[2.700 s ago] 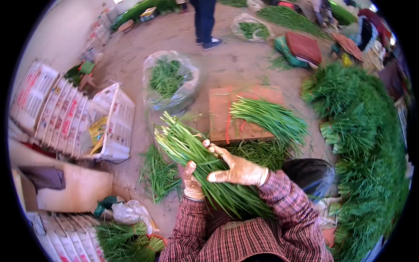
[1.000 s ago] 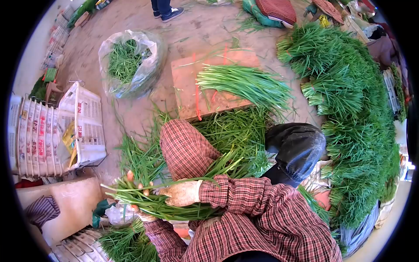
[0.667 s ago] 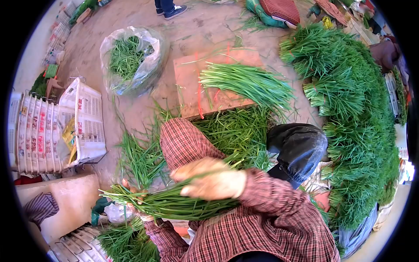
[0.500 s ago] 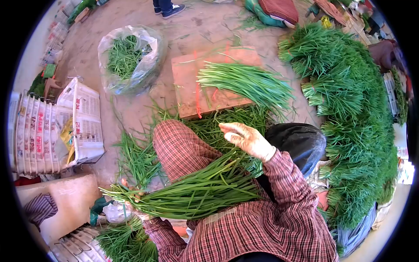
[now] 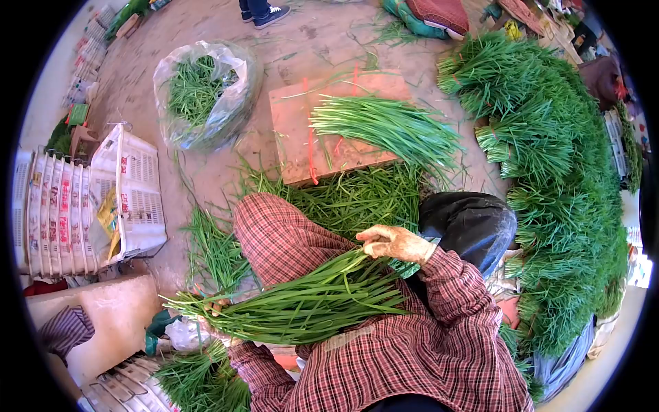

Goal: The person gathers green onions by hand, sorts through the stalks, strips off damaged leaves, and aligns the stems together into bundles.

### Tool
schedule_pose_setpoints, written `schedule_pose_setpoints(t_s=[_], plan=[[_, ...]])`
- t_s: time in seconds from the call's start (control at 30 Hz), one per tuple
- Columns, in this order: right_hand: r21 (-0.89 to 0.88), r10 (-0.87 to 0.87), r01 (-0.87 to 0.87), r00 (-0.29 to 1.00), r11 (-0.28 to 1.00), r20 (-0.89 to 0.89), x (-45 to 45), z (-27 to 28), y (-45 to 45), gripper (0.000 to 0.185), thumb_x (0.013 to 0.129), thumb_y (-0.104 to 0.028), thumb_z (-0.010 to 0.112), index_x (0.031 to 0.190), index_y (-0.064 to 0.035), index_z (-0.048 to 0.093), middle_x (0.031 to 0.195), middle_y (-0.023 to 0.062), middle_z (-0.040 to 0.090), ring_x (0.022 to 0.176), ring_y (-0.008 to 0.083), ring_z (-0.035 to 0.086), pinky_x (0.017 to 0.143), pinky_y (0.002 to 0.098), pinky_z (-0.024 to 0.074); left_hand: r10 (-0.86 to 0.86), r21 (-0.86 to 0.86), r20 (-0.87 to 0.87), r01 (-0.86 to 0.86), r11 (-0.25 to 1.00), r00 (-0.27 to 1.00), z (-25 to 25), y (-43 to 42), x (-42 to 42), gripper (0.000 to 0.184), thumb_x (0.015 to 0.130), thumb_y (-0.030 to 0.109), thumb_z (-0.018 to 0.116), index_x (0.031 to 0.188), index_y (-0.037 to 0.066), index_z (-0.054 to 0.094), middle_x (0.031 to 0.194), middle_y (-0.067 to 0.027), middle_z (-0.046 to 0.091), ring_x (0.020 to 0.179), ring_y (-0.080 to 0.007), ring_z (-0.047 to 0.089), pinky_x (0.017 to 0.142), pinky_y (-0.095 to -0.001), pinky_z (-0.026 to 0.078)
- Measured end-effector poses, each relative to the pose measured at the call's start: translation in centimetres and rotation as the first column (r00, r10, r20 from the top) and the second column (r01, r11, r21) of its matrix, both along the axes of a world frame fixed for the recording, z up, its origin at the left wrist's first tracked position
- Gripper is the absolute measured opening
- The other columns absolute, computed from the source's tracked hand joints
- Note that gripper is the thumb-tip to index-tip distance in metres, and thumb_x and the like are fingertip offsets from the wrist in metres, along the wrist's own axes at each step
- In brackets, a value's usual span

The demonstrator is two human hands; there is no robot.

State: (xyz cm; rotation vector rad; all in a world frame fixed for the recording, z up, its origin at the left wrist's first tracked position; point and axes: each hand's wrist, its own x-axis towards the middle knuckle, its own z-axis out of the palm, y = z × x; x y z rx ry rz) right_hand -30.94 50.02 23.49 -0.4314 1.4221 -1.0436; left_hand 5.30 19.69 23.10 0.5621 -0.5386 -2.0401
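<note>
My left hand (image 5: 218, 307) is closed around the stem end of a bunch of garlic chives (image 5: 295, 305), which lies across my lap with its leaves toward the right. Leaves hide most of that hand. My right hand (image 5: 399, 245), in a pale stained glove, is at the bunch's upper edge, its fingers pinched on a few leaf ends that rise toward them. In front, a second bunch of chives (image 5: 384, 129) rests on a wooden board (image 5: 292, 127) with red ties (image 5: 311, 161) laid across it. Loose chives (image 5: 357, 202) lie between my knees and the board.
Tied chive bundles (image 5: 549, 172) are piled along the right. At the upper left stands a clear plastic bag (image 5: 240, 103) of chive scraps. White crates (image 5: 141, 192) are on the left, with more chives (image 5: 202, 381) below. A person's shoe (image 5: 272, 16) shows at the top.
My right hand has come down from above the bunch to its upper edge, and its fingers have closed on leaves. My left hand keeps its hold, nearly still.
</note>
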Motion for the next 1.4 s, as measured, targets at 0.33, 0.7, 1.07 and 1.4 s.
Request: schedule_pose_setpoints(t_s=[0.33,0.7,1.07,1.4], plan=[[-0.270,-0.291,0.362,0.918,0.892,0.270,2.7,0.8,0.4,0.045,0.091,-0.008,0.070,0.134,-0.0050,0.055,0.133,0.0076,0.059,0.110,0.0162,0.061,0.094,0.0318,0.0516,-0.079,-0.059,-0.096,0.074,0.996,0.992,-0.8,-0.7,0.6,0.033,0.092,0.034,0.070,0.108,0.011,0.052,0.090,0.0030,0.053,0.080,-0.0094,0.054,0.096,-0.0336,0.047],[-0.284,-0.509,0.606,0.787,0.743,0.349,3.5,1.3,-0.4,0.028,0.092,-0.006,0.068,0.119,-0.0005,0.062,0.118,0.0118,0.068,0.088,0.0161,0.067,0.074,0.0292,0.0565,-0.045,-0.049,-0.070,0.042,0.998,0.997,1.7,0.8,-1.1,0.052,0.091,0.033,0.070,0.132,0.012,0.045,0.097,0.0040,0.057,0.090,-0.0103,0.054,0.094,-0.0346,0.048],[-0.405,-0.728,0.743,0.647,0.533,0.229,-1.9,3.2,5.9,0.032,0.090,-0.012,0.071,0.116,0.0037,0.064,0.105,0.0116,0.069,0.072,0.0148,0.066,0.063,0.0250,0.0541,0.090,0.257,-0.626,0.096,0.962,0.775,-4.2,-4.8,6.5,0.042,0.097,0.031,0.056,0.134,0.012,0.052,0.113,-0.0022,0.060,0.111,-0.0164,0.052,0.100,-0.0423,0.046],[-0.717,-0.714,0.365,0.649,0.594,-0.262,-11.9,16.8,11.8,0.035,0.086,-0.029,0.076,0.102,0.0001,0.065,0.095,0.0079,0.067,0.064,0.0112,0.060,0.054,0.0225,0.0475,0.016,-0.058,-0.296,-0.034,0.998,0.955,3.5,-5.2,2.5,0.061,0.094,0.027,0.061,0.148,0.012,0.037,0.112,-0.0051,0.057,0.103,-0.0139,0.054,0.091,-0.0321,0.051]])
